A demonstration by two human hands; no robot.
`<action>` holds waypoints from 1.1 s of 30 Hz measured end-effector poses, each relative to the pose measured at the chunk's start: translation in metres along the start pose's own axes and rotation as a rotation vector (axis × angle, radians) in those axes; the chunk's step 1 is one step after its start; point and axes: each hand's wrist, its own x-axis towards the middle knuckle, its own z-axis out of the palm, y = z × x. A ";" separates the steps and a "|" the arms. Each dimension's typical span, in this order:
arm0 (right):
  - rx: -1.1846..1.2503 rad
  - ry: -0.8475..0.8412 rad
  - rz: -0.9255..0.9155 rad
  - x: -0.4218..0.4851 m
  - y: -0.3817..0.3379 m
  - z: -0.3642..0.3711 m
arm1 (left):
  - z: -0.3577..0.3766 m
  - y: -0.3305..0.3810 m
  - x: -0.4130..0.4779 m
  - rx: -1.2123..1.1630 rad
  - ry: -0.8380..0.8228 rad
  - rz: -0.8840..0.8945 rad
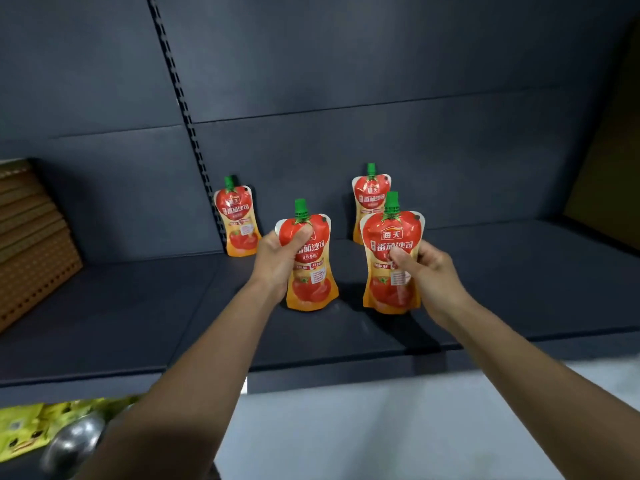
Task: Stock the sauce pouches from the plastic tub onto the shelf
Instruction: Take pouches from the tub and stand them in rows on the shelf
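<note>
As left hand grips left pouch and right hand right pouch, rear pouch is half-hidden

Left hand grips pouch; right hand, second pouch (two more pouches behind).

Dim, edges warped, perhaps blurred

Bare left hand, bare right hand, two long bare forearms
</note>
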 end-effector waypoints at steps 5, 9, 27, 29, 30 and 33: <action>0.008 0.028 0.021 0.047 0.017 0.031 | -0.022 -0.012 0.050 0.008 -0.019 -0.030; -0.003 0.041 0.032 0.074 0.025 0.046 | -0.033 -0.011 0.081 0.050 -0.035 -0.006; -0.619 -0.159 -0.110 0.155 -0.032 0.060 | -0.051 0.052 0.176 0.939 -0.332 0.242; -0.624 -0.143 -0.110 0.170 -0.030 0.067 | -0.053 0.054 0.189 0.962 -0.326 0.243; -0.631 -0.136 -0.108 0.177 -0.030 0.070 | -0.053 0.055 0.196 0.977 -0.324 0.246; -0.665 -0.128 -0.107 0.195 -0.027 0.080 | -0.050 0.057 0.209 1.026 -0.340 0.253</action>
